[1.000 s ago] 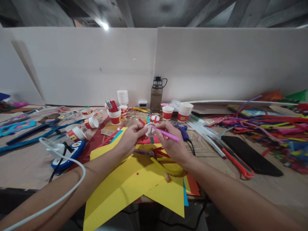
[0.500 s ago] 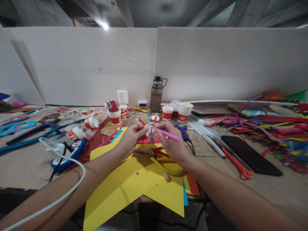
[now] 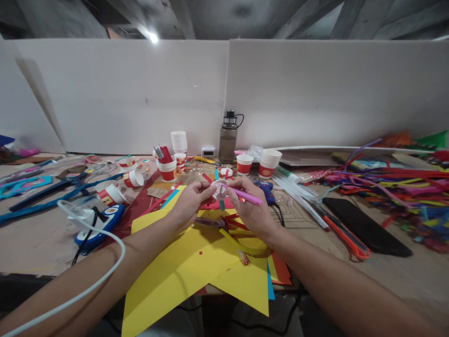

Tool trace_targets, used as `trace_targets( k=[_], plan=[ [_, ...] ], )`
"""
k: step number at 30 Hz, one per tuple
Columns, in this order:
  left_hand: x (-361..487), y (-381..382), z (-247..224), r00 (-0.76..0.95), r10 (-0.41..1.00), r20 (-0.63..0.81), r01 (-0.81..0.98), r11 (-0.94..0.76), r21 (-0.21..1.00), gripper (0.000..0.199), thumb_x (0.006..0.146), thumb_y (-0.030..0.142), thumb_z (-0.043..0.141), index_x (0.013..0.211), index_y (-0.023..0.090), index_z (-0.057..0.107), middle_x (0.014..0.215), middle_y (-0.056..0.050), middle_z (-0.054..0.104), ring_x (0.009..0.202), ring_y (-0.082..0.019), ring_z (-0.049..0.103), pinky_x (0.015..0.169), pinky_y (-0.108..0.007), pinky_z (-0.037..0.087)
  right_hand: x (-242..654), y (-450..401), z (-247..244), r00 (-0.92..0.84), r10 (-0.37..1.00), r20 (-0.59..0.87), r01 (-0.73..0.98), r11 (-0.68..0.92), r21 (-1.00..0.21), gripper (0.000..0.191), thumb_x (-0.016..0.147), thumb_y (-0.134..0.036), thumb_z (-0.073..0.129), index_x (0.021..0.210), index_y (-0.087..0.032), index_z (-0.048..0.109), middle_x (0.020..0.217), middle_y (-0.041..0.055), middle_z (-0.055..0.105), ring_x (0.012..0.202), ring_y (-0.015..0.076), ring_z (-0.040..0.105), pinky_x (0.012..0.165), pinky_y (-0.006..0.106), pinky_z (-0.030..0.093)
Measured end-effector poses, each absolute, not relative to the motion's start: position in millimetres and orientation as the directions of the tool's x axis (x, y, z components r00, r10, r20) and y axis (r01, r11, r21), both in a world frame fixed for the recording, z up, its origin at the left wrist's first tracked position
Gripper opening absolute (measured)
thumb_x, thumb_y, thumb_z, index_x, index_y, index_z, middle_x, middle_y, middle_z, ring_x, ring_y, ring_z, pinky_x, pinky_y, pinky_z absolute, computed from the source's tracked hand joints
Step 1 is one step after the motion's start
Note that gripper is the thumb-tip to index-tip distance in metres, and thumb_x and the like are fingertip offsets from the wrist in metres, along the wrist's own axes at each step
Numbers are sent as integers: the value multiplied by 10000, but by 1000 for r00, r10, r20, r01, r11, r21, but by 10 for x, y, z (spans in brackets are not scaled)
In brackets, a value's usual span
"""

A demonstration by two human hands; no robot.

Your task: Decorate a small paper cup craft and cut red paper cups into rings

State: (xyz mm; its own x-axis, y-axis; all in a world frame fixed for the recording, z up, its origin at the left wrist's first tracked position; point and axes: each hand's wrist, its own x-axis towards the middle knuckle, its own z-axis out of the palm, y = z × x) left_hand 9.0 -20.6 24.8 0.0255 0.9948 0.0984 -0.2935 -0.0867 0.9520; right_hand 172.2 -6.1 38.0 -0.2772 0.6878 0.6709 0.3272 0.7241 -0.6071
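Note:
My left hand [image 3: 191, 202] pinches the edge of a small round white piece [image 3: 220, 189], with red and teal strips sticking out around it. My right hand [image 3: 255, 209] is closed around a slim pink pen-like stick [image 3: 249, 197], its near end pointing toward me. The stick's other end reaches the white piece, though its tip is too small to make out. Below my hands, pliers or scissors with red and yellow handles [image 3: 242, 236] lie on yellow paper sheets [image 3: 175, 271]. Another small white disc [image 3: 226, 172] with red strips sits just beyond.
Paper cups [image 3: 269, 164] and a water bottle [image 3: 228, 140] stand at the back. A blue glue gun [image 3: 267, 192], an orange cutter [image 3: 347, 238], a black phone [image 3: 366, 227] and coloured strips [image 3: 386, 187] lie right. A white cable [image 3: 115, 267] crosses above my left forearm.

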Motion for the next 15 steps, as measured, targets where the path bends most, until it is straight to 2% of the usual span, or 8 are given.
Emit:
trace_targets(
  k=[15],
  plan=[
    [89, -201, 246, 12, 995, 99, -319, -90, 943, 327, 660, 372, 752, 773, 124, 570, 696, -4, 584, 556, -63, 521, 541, -197, 384, 1726, -57, 374, -271, 695, 666, 340, 717, -609, 115, 860, -318, 542, 835, -207, 557, 792, 23, 641, 711, 153, 582, 655, 280, 444]
  ],
)
